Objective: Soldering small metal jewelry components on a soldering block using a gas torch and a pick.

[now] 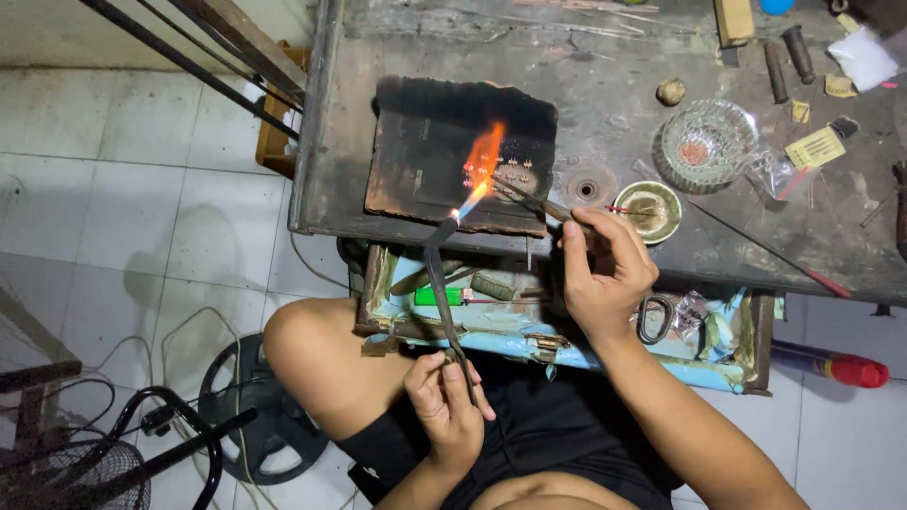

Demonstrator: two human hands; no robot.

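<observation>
My left hand [446, 401] grips the thin dark stem of a torch [437, 274] above my lap. Its tip throws an orange flame [484, 161] onto a charred black board [444, 151]. Several small metal pieces [510, 173] lie in rows on the board, right by the flame. My right hand [605, 274] pinches long tweezers [534, 200] whose points reach to those pieces.
The board lies on a worn dark workbench [614, 66]. A cut-glass dish [707, 142], a small brass bowl [648, 210] and a round stone [671, 92] stand to the right. An open drawer [472, 307] holds a green lighter [438, 296]. A fan [76, 472] stands on the tiled floor at left.
</observation>
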